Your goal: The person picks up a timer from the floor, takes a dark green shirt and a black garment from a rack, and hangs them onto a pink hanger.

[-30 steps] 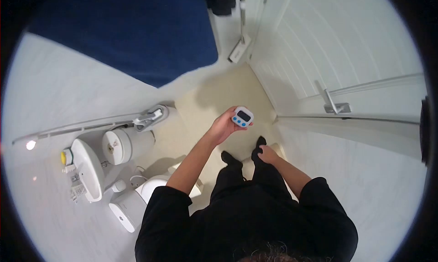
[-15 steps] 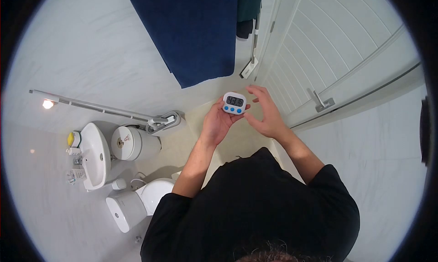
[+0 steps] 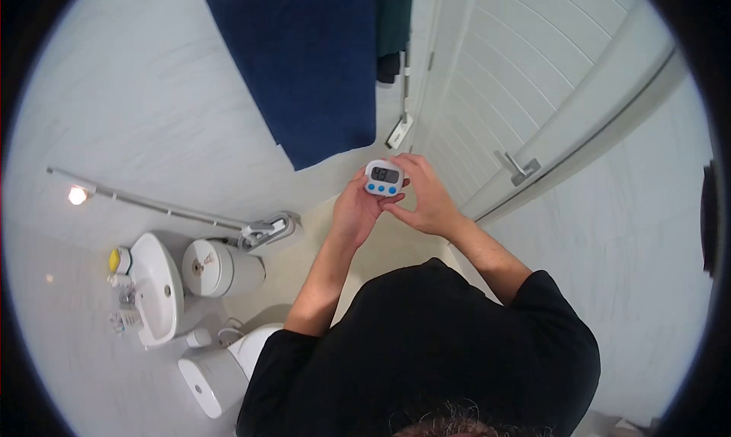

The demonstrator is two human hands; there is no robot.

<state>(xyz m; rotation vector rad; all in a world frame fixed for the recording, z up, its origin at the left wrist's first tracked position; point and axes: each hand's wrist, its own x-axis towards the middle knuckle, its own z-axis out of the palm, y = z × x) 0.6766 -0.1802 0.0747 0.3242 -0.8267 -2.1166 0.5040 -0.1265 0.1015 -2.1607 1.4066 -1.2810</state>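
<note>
A small white digital timer with a dark display and three blue buttons faces up at the centre of the view. My left hand is closed round its left side and underside, with fingertips showing below its right edge. My right hand is at the timer's right side, its fingers curved at the top right corner and its thumb near the bottom right. Both hands are above the pale floor, in front of my black shirt.
A blue towel hangs ahead. At the left are a washbasin, a lidded white bin, a toilet and a wall rail. A white door with a handle stands at the right; a squeegee-like tool leans near it.
My right hand has moved left, from beside the timer to its right edge. The view has shifted, so the towel appears lower and the door handle further left.
</note>
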